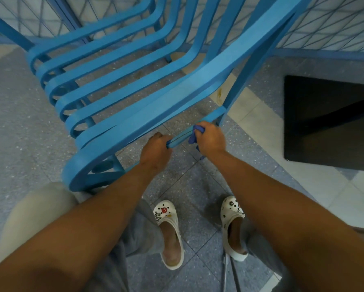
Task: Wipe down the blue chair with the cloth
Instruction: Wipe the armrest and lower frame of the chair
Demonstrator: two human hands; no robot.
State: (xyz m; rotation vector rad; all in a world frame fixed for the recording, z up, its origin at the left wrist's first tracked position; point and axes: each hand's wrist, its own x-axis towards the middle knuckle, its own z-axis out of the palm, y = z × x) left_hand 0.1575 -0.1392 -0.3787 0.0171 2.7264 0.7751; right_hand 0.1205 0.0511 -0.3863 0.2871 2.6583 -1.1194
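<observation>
The blue chair (122, 85), made of curved slats, fills the upper left and middle of the head view. A low side rail runs beneath its nearest slat. My left hand (155, 151) grips the near end of that rail. My right hand (210, 139) holds a bunched dark blue cloth (194, 133) against the same rail, a little further along toward the chair's leg. Most of the cloth is hidden inside my fingers; a strip hangs below the hand.
A blue wire fence (324, 24) stands behind the chair. A black mat (324, 121) lies on the floor at right. My feet in white clogs (170, 230) stand on grey speckled tiles just below the hands.
</observation>
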